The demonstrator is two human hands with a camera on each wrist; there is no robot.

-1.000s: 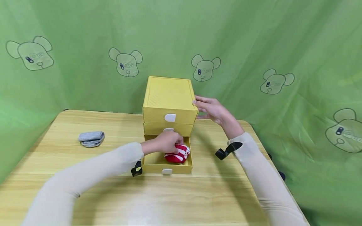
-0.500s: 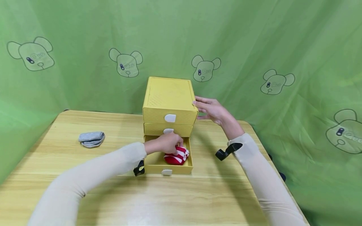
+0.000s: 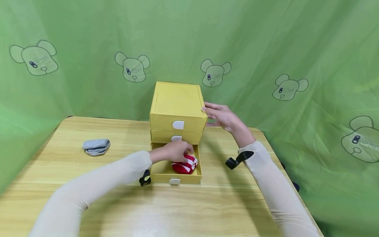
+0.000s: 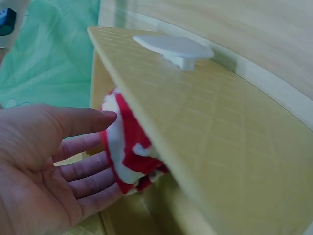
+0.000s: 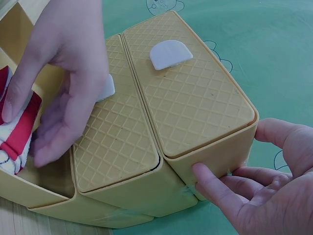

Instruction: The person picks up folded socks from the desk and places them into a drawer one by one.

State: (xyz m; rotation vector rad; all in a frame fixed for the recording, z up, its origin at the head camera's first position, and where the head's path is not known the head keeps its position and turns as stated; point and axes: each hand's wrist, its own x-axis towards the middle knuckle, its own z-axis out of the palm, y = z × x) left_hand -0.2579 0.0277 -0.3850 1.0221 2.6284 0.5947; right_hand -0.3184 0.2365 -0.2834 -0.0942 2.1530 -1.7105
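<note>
A red-and-white striped folded cloth (image 3: 184, 167), like a balled sock, lies in the pulled-out bottom drawer (image 3: 189, 178) of a yellow drawer unit (image 3: 177, 98). My left hand (image 3: 177, 150) reaches down into that drawer from the left. Its thumb and loosely spread fingers lie around the cloth's edge; in the left wrist view the fingers (image 4: 90, 169) look extended, not gripping. With straight fingers my right hand (image 3: 223, 116) rests against the right side of the unit near its top; the right wrist view shows those fingertips touching the wall. The two upper drawers are closed.
A grey folded cloth (image 3: 96, 146) lies on the wooden table (image 3: 124, 210) to the left. White tabs (image 3: 178, 124) mark the drawer fronts. A green curtain (image 3: 177, 39) with bear-head outlines hangs behind and to the right. Dark straps (image 3: 239, 160) hang at both wrists.
The left hand has loosened on the striped cloth, its fingers spreading slightly while the cloth settles a little lower in the drawer. The right hand has stayed against the unit.
</note>
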